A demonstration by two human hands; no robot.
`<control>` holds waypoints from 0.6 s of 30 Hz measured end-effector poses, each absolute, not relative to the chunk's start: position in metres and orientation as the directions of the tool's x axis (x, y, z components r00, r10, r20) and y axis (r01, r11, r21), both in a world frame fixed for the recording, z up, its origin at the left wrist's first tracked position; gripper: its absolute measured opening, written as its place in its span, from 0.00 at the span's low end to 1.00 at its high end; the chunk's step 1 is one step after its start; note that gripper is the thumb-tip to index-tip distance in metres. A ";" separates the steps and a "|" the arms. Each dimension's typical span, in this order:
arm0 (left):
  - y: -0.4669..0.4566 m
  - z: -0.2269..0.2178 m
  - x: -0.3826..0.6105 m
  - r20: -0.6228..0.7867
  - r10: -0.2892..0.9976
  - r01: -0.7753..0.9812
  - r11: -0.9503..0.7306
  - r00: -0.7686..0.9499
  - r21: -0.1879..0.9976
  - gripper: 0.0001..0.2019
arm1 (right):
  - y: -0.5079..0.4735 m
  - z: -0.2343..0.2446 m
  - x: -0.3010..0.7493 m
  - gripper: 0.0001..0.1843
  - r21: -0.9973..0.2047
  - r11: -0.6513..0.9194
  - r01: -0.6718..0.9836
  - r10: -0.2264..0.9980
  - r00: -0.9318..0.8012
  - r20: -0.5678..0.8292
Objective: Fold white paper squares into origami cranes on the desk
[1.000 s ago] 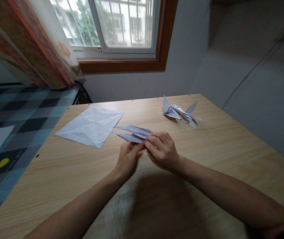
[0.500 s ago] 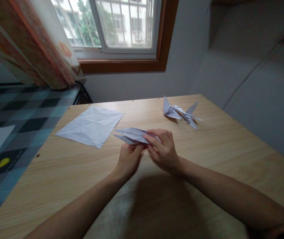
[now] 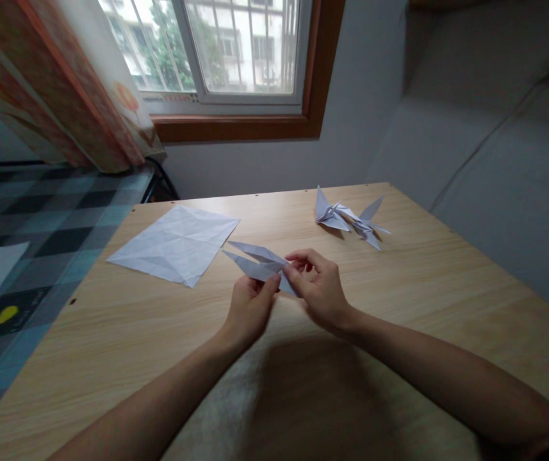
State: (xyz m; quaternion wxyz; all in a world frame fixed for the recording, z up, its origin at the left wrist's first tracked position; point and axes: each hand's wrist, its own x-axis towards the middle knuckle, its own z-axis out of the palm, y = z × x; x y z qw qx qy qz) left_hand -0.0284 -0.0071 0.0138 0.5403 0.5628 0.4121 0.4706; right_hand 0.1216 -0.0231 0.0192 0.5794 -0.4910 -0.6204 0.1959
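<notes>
Both hands hold a half-folded white paper piece [image 3: 255,261] with two long pointed flaps just above the wooden table [image 3: 437,288]. My left hand [image 3: 249,308] pinches it from below at its near end. My right hand [image 3: 317,287] grips its right end, fingers curled round the paper. The pointed flaps stick out to the left, toward a creased, unfolded white paper square [image 3: 175,242] lying flat on the table.
Two finished white paper cranes [image 3: 348,219] stand at the far right of the table. A window with a wooden frame [image 3: 236,125] and a patterned curtain [image 3: 63,89] are behind. A checked blue cloth [image 3: 24,243] covers a surface to the left.
The folded piece has been turned and pulled a little nearer, its points now tilted up-left. My right fingers have shifted from lying over it to gripping its right end.
</notes>
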 end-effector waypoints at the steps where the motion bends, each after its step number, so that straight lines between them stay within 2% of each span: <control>1: -0.007 0.014 -0.028 0.096 0.972 -0.053 -0.086 0.213 0.995 0.13 | -0.022 0.019 0.121 0.06 -0.823 0.427 0.375 0.840 0.172 0.514; 5: -0.009 0.012 -0.027 0.106 0.972 -0.080 -0.091 0.211 0.993 0.13 | -0.020 0.016 0.120 0.11 -0.896 0.394 0.207 0.893 0.146 0.426; 8: -0.010 0.012 -0.026 0.125 0.962 -0.106 -0.102 0.242 0.989 0.15 | -0.019 0.013 0.119 0.09 -0.932 0.356 0.065 0.927 0.098 0.361; 10: -0.010 0.013 -0.025 0.128 0.961 -0.147 -0.094 0.246 0.985 0.16 | -0.018 0.011 0.119 0.10 -0.944 0.330 -0.002 0.939 0.106 0.328; 14: -0.005 0.014 -0.027 0.084 0.983 -0.262 -0.039 0.163 0.964 0.25 | -0.013 0.008 0.119 0.14 -0.953 0.248 -0.174 0.967 0.107 0.232; 18: -0.001 0.014 -0.031 0.071 0.986 -0.275 -0.028 0.150 0.961 0.23 | -0.010 0.004 0.119 0.16 -0.947 0.207 -0.246 0.978 0.060 0.198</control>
